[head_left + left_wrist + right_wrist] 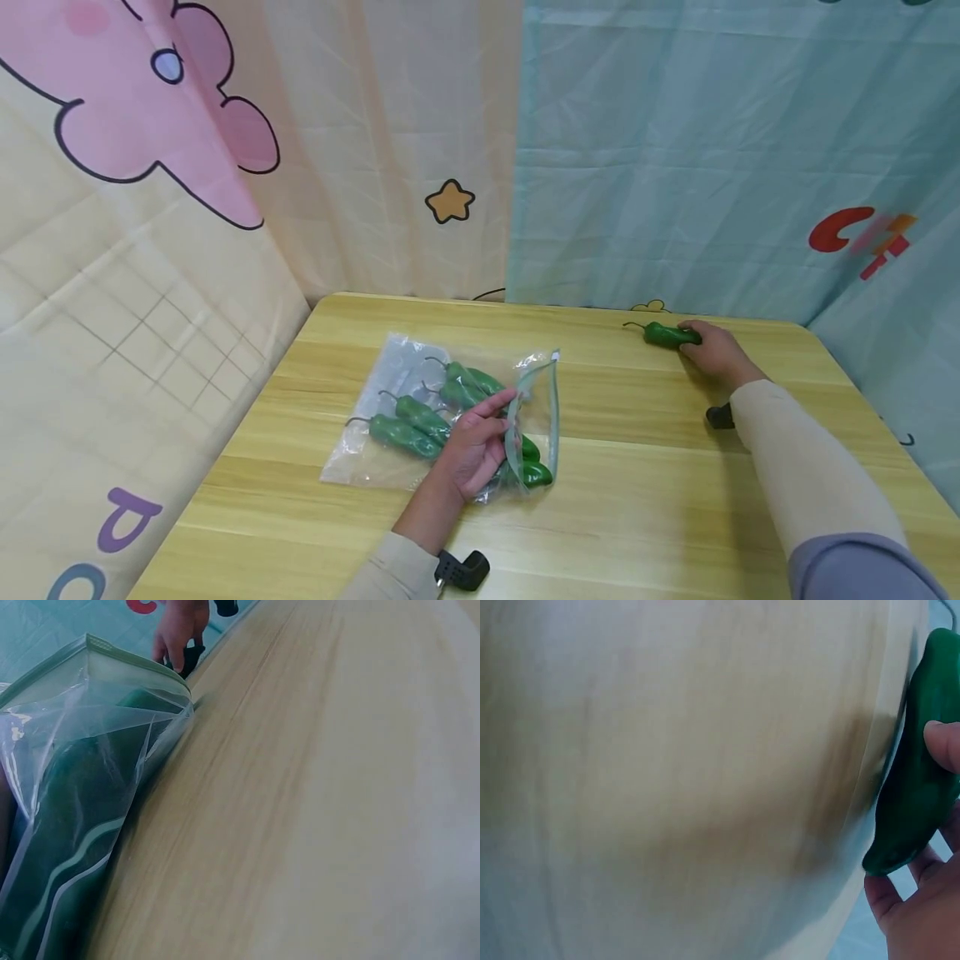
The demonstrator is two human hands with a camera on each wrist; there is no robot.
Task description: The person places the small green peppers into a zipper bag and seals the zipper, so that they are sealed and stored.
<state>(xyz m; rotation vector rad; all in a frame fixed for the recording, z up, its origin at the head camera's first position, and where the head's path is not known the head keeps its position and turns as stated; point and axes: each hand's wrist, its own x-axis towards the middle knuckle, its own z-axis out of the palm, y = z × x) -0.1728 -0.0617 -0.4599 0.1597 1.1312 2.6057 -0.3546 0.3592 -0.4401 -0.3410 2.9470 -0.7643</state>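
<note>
A clear zip bag (341, 467) with a green zip edge lies on the table, its mouth gaping toward the right. Several green peppers (401, 435) are inside it. At the mouth, my left hand (472, 454) holds the bag's edge; part of the fingers is hidden by the plastic. In the left wrist view the zip bag (82, 750) fills the left side. Near the table's far edge, my right hand (716, 350) grips the blunt end of another green pepper (660, 334), its stem pointing left. The right wrist view shows thumb and fingers around this pepper (919, 765).
The wooden table (622, 517) ends at a printed curtain (675, 167) along the back, with more cloth on both sides. A black strap device (463, 571) is on the left wrist, and another (720, 416) on the right.
</note>
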